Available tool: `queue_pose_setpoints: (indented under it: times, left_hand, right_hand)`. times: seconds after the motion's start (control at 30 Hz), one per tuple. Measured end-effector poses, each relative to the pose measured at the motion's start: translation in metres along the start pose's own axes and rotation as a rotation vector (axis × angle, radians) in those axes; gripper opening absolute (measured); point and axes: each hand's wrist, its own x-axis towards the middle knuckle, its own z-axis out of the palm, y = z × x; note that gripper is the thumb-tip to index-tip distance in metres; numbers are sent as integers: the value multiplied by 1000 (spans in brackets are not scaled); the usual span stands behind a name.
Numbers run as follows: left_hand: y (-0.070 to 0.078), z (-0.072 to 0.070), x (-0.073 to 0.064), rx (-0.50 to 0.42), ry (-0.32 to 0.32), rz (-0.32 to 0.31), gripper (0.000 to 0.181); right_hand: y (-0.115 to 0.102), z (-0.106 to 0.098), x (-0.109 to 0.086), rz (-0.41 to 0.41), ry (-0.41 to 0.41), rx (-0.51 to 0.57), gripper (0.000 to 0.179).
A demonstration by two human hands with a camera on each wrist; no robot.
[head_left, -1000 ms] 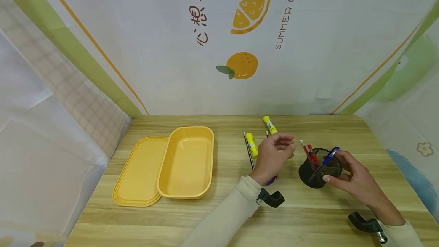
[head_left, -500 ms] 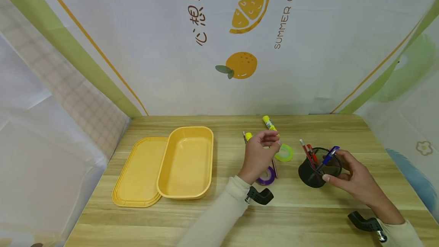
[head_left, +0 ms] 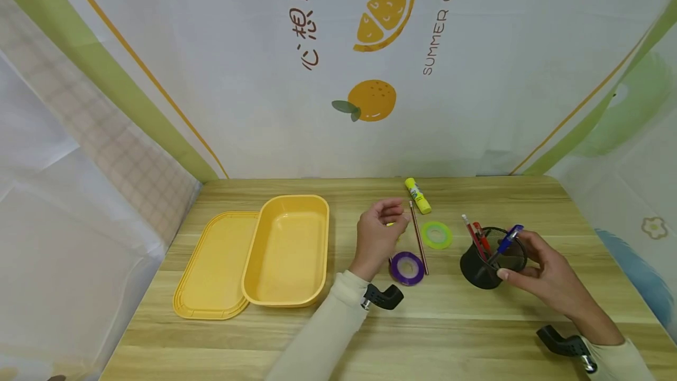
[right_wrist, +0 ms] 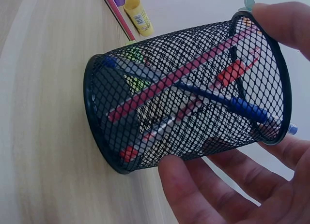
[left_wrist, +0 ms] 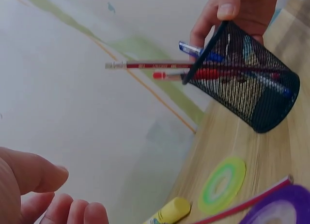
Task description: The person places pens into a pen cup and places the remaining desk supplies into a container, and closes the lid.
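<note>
My right hand point(head_left: 552, 278) holds a black mesh pen holder point(head_left: 478, 274) at its rim, thumb on the near side and fingers around the far side. In the holder lean a red pencil point(right_wrist: 177, 75), a red pen point(right_wrist: 230, 73) and a blue pen point(right_wrist: 248, 109). My left hand point(head_left: 378, 240) hovers with loosely bent fingers and nothing in its grasp. It covers most of a yellow glue stick point(head_left: 397, 231). Just right of it lie a striped pencil point(head_left: 419, 239), a purple tape roll point(head_left: 395, 270) and a green tape roll point(head_left: 426, 240).
Another yellow glue stick point(head_left: 418, 196) lies near the table's back edge. On the left stands a yellow plastic box point(head_left: 285, 251), partly over its flat yellow lid point(head_left: 217, 269). Printed cloth point(head_left: 264, 104) hangs behind the wooden table point(head_left: 449, 334).
My left hand has moved left, away from the pen holder, uncovering both tape rolls and the striped pencil. The right hand and the pen holder have stayed almost still.
</note>
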Motion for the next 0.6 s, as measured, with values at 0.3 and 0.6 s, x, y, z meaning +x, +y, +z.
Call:
queue_pose_setpoints:
  times: [0.3, 0.6]
  left_hand:
    - [-13, -9, 2, 47, 75, -67, 34]
    - [-22, -14, 2, 115, 117, -135, 44]
  right_hand:
    - [-2, -1, -2, -8, -10, -4, 73]
    - [-3, -1, -1, 0, -11, -2, 73]
